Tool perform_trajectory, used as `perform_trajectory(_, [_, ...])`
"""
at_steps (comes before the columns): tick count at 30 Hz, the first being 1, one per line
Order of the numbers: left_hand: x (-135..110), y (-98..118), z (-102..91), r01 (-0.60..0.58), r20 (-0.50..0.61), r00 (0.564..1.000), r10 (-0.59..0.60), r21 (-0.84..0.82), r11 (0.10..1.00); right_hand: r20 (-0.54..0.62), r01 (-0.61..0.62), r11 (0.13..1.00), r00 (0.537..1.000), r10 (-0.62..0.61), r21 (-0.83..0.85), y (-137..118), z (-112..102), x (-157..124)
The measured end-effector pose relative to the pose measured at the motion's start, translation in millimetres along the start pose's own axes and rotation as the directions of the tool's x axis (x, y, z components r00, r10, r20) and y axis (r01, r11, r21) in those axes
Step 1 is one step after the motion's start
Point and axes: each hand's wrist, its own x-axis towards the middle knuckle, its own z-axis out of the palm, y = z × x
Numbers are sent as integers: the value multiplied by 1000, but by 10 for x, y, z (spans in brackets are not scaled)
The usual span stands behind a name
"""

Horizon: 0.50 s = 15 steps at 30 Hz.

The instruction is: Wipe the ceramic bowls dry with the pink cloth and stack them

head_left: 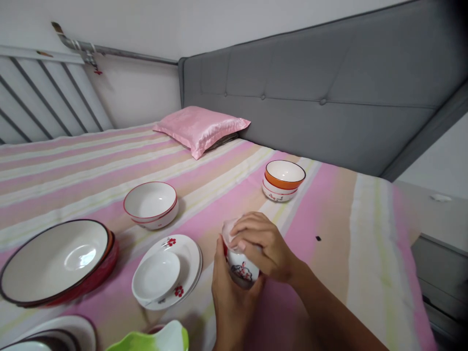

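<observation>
My left hand [228, 297] cups a small white cup [241, 269] with a red and dark painted pattern, holding it from below and the side. My right hand [263, 243] lies over the cup's mouth, fingers curled and pressing a pale cloth or tissue [229, 228] into it. Both hands hover above the striped bedsheet [329, 243] near the front of the bed.
On the sheet lie a white saucer on a flowered plate [190, 258], a red-rimmed white bowl [151, 204], a large red-sided bowl [54, 263], an orange bowl stacked on white bowls [283, 179], and a green bowl [153, 341]. A pink pillow [201, 127] lies by the grey headboard [329, 97].
</observation>
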Motion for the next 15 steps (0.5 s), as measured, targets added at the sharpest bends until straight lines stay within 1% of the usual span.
perform_trajectory(3, [-21,-13,-5,13,-4,1000,-13,-51,999,75,82,995,994,-78,-58,-88,85,14])
perform_trajectory(5, [-24,-9,-2,22,-8,1000,-23,-56,998,85,95,992,992,-88,-82,-82,118,10])
perform_trajectory(7, [-16,-5,2,43,1,999,-43,-54,998,71,80,993,995,-75,-83,-35,113,1])
perform_trajectory(10, [8,-2,9,37,31,999,-36,-18,999,47,-5,1000,999,5,-17,90,49,-16])
perform_trajectory(12, [18,4,20,31,36,999,-31,15,999,43,-88,991,996,84,97,197,3,-32])
perform_trajectory(15, [15,27,52,27,-34,999,-25,52,998,47,-246,924,969,243,292,359,-17,-63])
